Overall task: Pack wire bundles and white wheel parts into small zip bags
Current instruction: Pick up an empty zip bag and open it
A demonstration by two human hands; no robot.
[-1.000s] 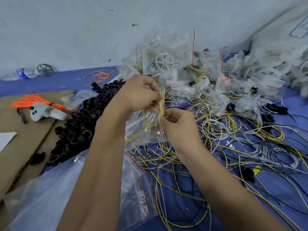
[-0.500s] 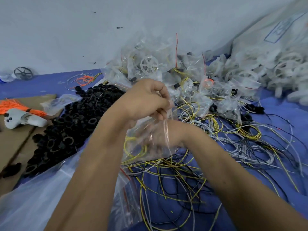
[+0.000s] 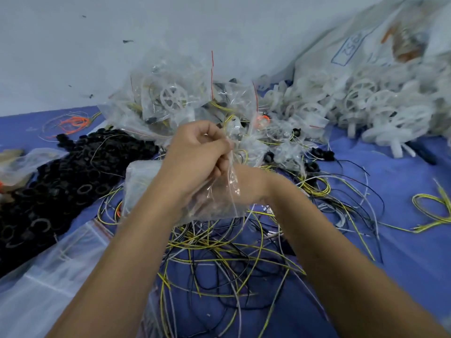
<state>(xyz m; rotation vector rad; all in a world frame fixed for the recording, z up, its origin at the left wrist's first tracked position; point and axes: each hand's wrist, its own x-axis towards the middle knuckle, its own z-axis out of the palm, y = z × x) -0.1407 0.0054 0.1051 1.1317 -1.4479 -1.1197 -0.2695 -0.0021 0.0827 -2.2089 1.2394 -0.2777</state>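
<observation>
Clear plastic of the small zip bag (image 3: 219,193) is pinched at its mouth by my left hand (image 3: 197,154) while my right hand (image 3: 246,186) reaches inside, its grip hidden, so I judge the wire-loading step underway, with sealing next.

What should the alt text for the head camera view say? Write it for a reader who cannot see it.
A person's left hand pinches the top of a small clear bag while the right hand is pushed inside it. Below lie loose yellow, black and white wires on a blue cloth, with black rings at left and white wheels at right.
</observation>
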